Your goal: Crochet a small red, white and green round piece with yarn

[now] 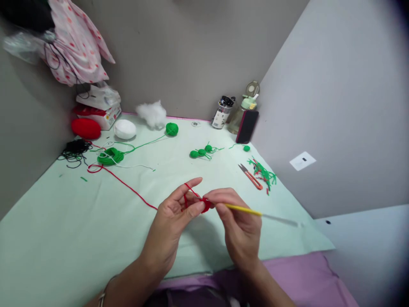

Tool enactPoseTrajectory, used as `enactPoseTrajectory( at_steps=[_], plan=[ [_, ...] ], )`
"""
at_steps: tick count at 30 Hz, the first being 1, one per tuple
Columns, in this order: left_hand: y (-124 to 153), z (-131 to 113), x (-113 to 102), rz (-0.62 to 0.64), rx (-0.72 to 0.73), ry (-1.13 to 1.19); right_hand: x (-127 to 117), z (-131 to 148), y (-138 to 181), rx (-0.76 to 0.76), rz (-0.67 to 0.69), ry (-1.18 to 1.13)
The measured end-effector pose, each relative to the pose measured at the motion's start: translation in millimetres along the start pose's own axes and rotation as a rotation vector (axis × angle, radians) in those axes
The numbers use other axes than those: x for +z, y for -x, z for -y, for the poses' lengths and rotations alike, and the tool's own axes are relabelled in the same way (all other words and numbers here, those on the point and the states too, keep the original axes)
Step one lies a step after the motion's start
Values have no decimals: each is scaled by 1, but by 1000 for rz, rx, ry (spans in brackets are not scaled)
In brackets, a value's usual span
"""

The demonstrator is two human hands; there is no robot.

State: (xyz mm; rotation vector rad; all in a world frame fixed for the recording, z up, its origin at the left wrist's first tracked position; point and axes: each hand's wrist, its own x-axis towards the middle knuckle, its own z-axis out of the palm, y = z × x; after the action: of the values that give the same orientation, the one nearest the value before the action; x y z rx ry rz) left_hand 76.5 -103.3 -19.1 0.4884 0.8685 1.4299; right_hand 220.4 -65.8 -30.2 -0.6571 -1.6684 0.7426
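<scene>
My left hand pinches a small red crochet piece, with red yarn looped over its index finger. The red yarn strand trails left across the pale green table cover toward a red yarn ball. My right hand grips a yellow-handled crochet hook whose tip meets the red piece. Both hands are closed and held just above the table's front middle.
Green crocheted balls, a green yarn ball, loose green yarn, black yarn, white yarn and stuffing lie further back. Red snips and yarn scraps lie right. A pen cup, bottle and phone stand in the corner.
</scene>
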Motion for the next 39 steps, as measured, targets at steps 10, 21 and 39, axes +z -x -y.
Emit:
enactPoseTrajectory(
  at_steps=[10, 21, 39],
  plan=[
    [-5, -5, -5, 39, -170, 167, -4, -4, 3, 14, -130, -51],
    [1, 5, 1, 10, -5, 12, -1, -2, 9, -224, 9, 369],
    [1, -3, 2, 54, -113, 30, 0, -4, 3, -66, -69, 70]
  ],
)
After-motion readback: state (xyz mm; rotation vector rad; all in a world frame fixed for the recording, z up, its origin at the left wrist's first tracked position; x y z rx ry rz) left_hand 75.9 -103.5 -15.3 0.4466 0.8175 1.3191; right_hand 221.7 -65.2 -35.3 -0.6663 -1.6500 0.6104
